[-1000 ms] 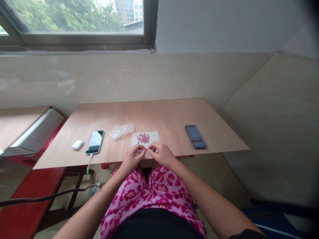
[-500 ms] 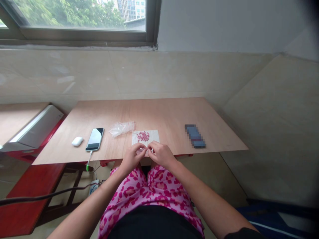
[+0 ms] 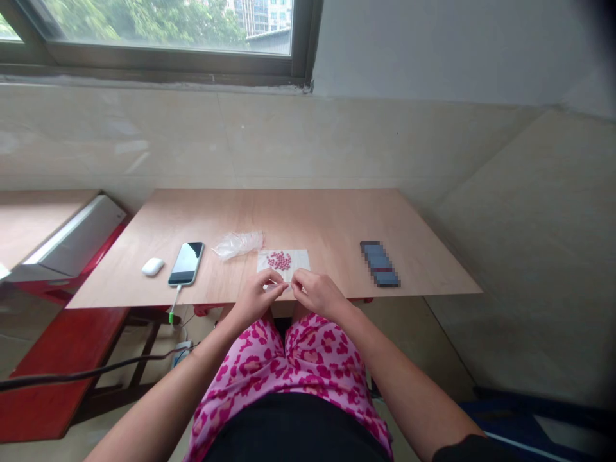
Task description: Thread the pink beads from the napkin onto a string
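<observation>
My left hand (image 3: 260,294) and my right hand (image 3: 316,290) are close together over the table's near edge, fingertips pinched and facing each other. Between them is something small and pale that I cannot make out. Just beyond my fingers a white sheet (image 3: 301,258) lies on the table, with a cluster of small pink beads (image 3: 279,260) on it. To the left of the sheet, a crumpled clear plastic bag (image 3: 238,244) lies on its side.
The wooden table (image 3: 308,218) stands against a tiled wall. On its left are a phone (image 3: 186,264) with a white cable (image 3: 177,298) and a small white case (image 3: 153,267). A pixelated dark object (image 3: 380,264) lies on the right. A red bench (image 3: 62,366) stands at lower left.
My hands have moved slightly apart, the right one a little to the right. The whole view has shifted slightly. The beads and bag look unmoved on the table.
</observation>
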The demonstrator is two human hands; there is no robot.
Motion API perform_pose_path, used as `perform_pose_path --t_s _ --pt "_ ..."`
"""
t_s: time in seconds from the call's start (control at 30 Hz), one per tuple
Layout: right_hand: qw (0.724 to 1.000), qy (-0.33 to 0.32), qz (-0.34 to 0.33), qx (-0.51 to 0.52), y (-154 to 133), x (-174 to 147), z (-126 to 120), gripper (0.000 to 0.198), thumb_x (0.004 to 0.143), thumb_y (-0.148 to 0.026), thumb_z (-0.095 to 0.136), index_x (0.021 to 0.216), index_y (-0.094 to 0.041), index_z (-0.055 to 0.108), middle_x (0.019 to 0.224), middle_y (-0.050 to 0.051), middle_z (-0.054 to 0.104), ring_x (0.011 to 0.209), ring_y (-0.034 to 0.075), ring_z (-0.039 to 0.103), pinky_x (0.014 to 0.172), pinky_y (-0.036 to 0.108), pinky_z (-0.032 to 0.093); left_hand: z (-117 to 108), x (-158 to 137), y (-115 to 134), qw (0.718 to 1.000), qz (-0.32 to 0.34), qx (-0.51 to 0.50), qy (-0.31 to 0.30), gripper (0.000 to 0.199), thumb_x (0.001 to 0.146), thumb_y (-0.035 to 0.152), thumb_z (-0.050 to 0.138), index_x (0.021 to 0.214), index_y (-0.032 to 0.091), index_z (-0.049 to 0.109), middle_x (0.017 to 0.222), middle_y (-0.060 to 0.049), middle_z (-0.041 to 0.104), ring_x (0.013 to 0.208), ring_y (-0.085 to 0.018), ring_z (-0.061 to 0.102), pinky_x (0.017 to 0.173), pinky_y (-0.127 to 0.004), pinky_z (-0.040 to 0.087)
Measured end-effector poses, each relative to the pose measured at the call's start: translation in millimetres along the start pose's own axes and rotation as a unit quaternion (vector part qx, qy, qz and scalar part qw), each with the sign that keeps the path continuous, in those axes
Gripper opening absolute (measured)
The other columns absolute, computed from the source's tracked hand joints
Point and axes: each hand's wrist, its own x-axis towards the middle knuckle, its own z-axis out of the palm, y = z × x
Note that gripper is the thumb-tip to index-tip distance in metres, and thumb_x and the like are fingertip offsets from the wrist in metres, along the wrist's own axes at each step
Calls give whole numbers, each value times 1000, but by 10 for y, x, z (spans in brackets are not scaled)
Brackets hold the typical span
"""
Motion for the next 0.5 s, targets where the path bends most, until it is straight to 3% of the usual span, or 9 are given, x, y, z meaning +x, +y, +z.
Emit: perform_pose_path --t_s 0.5 --pt "1000 -7 14 22 61 38 -167 12 100 -20 53 89 -21 57 85 1 64 70 15 54 66 26 34 -184 65 46 999 -4 -38 14 22 94 39 72 85 20 68 91 -5 72 86 -20 67 78 -34 55"
